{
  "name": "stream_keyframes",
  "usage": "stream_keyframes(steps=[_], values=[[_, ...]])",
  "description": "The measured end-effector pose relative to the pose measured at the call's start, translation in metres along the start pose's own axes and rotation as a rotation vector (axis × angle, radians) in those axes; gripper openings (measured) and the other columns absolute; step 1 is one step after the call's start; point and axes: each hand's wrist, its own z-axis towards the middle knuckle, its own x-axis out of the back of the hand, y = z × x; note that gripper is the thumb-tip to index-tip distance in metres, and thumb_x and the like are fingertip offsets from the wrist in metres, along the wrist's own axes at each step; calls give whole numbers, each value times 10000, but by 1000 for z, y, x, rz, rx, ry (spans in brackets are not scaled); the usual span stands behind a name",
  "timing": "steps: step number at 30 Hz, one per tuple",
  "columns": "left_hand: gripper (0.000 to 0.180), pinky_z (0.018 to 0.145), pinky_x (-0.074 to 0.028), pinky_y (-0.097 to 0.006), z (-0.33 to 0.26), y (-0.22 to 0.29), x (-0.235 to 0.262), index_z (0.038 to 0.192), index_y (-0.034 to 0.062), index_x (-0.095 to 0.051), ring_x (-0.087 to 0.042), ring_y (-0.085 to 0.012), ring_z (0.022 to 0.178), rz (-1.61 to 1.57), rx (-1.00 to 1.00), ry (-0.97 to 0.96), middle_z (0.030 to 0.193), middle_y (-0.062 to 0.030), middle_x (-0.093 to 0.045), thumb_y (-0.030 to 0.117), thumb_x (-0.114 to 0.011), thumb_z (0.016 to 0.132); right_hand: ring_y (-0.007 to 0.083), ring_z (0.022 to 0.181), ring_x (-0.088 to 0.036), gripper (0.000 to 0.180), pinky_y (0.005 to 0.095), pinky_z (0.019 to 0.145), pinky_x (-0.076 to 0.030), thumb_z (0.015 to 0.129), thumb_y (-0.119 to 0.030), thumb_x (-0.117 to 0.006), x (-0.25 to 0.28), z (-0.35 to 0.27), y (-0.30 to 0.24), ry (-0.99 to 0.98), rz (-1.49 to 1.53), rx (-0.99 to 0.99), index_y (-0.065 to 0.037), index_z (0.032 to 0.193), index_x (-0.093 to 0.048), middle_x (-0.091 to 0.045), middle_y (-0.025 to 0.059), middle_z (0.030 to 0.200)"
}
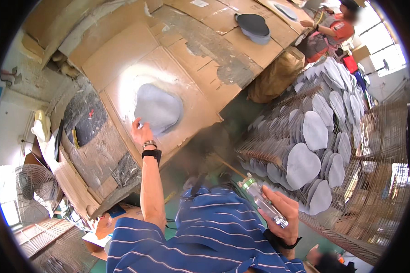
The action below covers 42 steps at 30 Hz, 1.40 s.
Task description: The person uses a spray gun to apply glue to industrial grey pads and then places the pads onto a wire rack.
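Observation:
My left hand (141, 132) reaches up to a grey oval pad (157, 108) that lies on a cardboard-covered bench (123, 59), fingertips on the pad's lower left edge. A whitish sprayed patch surrounds the pad. My right hand (283, 213) is closed around a metal spray gun (263, 200), held low by my striped shirt, its green-tipped nozzle aimed up and left.
A wire rack (323, 136) on the right carries several grey oval pads. A dark stack of pads (254, 26) sits farther along the bench. Another person (337, 25) works at the far end. A fan (34, 184) stands at lower left.

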Motion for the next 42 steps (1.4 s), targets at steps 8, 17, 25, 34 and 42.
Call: stream_keyframes(steps=[8,17,25,34,42], values=[[476,672,-539,-396,72,120,-26,1208,109,-567,-608,-179,727,-1136,517,-371,820,-39,-621,-55,-690,778,346,857,-691,708,348,766,-543,639,90,-642,22,-27,35,48,115,25,8,1341,-620,-695,185,995],[547,1068,-441,-582,-7,374,17,1383,24,-540,-566,-362,1237,-1125,369,-720,1337,-184,-591,100,-527,841,351,949,-672,794,402,800,-555,653,56,-678,48,-72,84,224,204,106,-25,1428,-523,-679,160,1101],[558,1083,-440,-520,-153,474,-63,1391,39,-547,-591,-335,1217,-1109,384,-1247,1328,-124,-624,131,-519,841,371,917,-652,775,435,757,-542,661,45,-663,63,-125,113,395,209,-60,-51,1415,-513,-636,154,1016],[489,1086,-443,-495,-453,615,-167,1319,-3,-584,-602,-331,1220,-770,345,-2018,1318,-145,-637,122,-465,862,344,988,-652,833,401,823,-537,653,15,-694,80,-172,154,587,205,-255,-62,1456,-491,-654,142,1072],[353,940,-527,-463,-684,674,-227,1164,34,-620,-660,-271,1066,-754,200,-2404,1155,-105,-675,258,-522,910,367,976,-655,820,419,847,-543,697,-13,-650,103,-208,179,760,280,-460,-77,1495,-472,-670,173,1117]])
